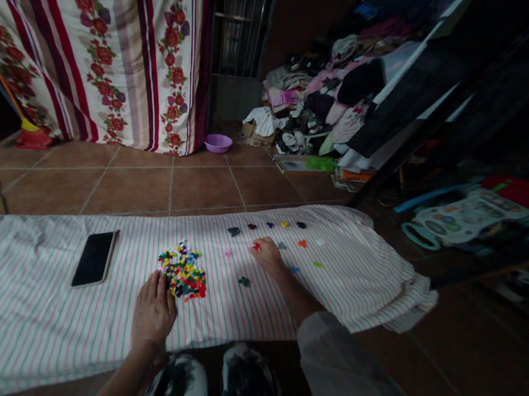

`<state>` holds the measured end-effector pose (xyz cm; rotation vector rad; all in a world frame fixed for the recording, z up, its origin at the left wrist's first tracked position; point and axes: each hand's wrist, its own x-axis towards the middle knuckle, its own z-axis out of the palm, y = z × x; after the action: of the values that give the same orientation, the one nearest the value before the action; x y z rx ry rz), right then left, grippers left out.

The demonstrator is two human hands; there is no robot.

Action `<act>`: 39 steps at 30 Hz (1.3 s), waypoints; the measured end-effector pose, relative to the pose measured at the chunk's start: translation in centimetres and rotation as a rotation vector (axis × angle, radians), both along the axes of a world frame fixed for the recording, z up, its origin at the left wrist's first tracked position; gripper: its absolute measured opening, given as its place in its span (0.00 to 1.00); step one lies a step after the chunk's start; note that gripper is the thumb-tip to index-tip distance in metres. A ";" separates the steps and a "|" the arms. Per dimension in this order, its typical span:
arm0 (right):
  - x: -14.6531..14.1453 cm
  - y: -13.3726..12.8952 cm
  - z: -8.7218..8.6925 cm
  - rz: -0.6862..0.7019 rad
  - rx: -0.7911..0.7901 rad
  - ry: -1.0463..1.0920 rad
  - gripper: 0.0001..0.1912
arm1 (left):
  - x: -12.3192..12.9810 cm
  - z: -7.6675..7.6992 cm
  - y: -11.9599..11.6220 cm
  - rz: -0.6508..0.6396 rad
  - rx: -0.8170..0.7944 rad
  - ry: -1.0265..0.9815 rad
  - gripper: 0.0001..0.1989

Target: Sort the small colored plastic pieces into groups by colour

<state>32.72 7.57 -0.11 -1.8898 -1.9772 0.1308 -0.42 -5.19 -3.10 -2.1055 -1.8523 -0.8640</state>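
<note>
Pile of coloured pieces (186, 277) on the striped cloth (34, 311). The left hand (154, 311), nearer, lies at the pile's left edge, fingers extended; the right hand (267, 256), right of the pile, has its fingers at red pieces (256, 246), whether clamped cannot be told.

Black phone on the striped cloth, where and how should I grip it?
Probably best across the narrow width, gripping the phone by both long edges at mid-length, coming from above on your near side: it lies flat on the cloth, dark face up, those edges exposed.
</note>
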 end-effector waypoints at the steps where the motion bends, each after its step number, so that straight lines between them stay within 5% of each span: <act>1: -0.1 -0.1 0.1 0.001 -0.004 -0.017 0.11 | 0.0 0.0 0.0 0.002 0.001 -0.001 0.24; 39: 0.6 -0.7 -0.5 0.058 -0.034 -0.036 0.15 | 0.0 -0.1 0.0 -0.012 0.022 0.007 0.24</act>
<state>33.30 6.90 -0.59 -1.8684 -2.0673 0.1481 -0.47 -5.20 -3.19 -2.1060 -1.8200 -0.8749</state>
